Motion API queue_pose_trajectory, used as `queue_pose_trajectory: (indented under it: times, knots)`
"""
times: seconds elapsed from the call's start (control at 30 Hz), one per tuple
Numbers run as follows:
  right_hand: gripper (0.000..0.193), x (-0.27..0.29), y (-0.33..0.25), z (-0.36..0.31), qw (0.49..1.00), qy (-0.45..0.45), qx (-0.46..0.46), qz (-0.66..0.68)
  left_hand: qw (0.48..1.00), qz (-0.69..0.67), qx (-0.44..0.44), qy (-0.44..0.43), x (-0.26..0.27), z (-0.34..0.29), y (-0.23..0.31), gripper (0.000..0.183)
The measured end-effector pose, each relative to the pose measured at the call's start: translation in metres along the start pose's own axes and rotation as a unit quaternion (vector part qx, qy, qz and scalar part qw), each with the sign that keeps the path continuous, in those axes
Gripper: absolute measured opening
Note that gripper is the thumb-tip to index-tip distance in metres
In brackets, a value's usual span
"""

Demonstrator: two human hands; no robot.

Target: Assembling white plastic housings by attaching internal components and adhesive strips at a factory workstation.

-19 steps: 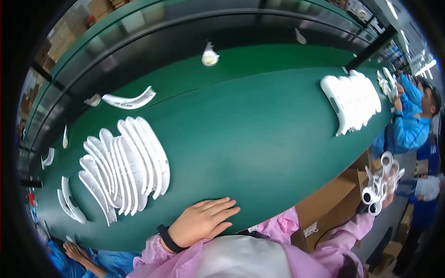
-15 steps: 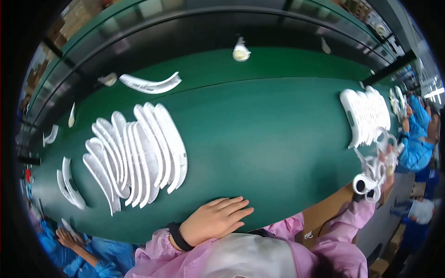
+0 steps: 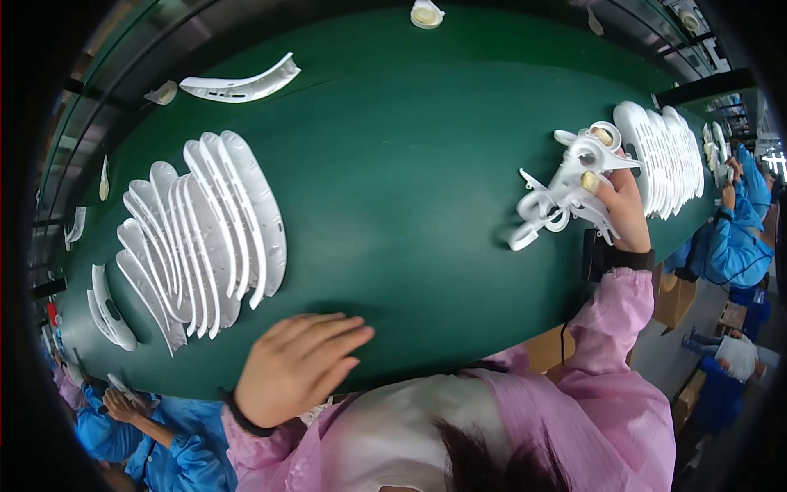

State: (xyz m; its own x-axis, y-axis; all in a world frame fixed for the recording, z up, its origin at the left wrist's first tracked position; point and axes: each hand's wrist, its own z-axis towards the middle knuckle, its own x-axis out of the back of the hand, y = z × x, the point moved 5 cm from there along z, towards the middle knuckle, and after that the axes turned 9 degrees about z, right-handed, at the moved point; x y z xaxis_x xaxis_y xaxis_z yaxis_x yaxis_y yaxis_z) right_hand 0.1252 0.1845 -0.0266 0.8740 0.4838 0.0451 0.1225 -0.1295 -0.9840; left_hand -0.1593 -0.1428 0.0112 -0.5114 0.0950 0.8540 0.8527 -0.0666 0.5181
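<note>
My right hand [image 3: 627, 205] is over the right part of the green table, gripping a bunch of white plastic parts with rings and short arms [image 3: 566, 184]. Pale yellow covers sit on two of its fingertips; the other fingers are mostly hidden behind the parts. Near the front edge, my left hand [image 3: 299, 361] has its fingers stretched out and holds nothing. Beyond it to the left lies a row of long curved white plastic shells [image 3: 205, 234]. Just right of the held bunch stands another row of white slotted shells [image 3: 660, 156].
One curved shell [image 3: 242, 86] lies at the far left, and a pair of shells [image 3: 111, 307] at the near left. Small white parts [image 3: 426, 14] sit toward the back. Co-workers in blue are at the left [image 3: 176, 443] and right [image 3: 738, 230]. Cardboard boxes [image 3: 676, 299] stand below the right edge.
My right hand has brought the white ringed parts from beyond the table's right edge to above the tabletop. My left hand has shifted left, and the view has tilted down.
</note>
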Motion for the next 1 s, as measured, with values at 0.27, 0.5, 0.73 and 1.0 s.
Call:
queue_pose_trajectory:
  times: [0.27,0.5,0.73,1.0]
  knots:
    - [0.053,0.005,0.013,-0.032,0.964,0.078,0.131,-0.218,0.987,0.117,0.09,0.069,0.104,0.026,-0.011,0.026]
    - [0.03,0.001,-0.011,-0.066,0.929,0.09,0.12,-0.337,0.972,0.181,0.151,-0.011,0.15,0.112,-0.13,0.057]
    - [0.019,0.009,-0.066,-0.104,0.908,0.198,0.055,-0.365,0.931,0.292,0.178,-0.125,0.134,0.175,-0.2,0.06]
    - [0.048,-0.116,-0.049,-0.076,0.848,-0.15,0.331,-0.386,0.887,0.442,0.133,0.012,0.169,0.199,-0.172,0.032]
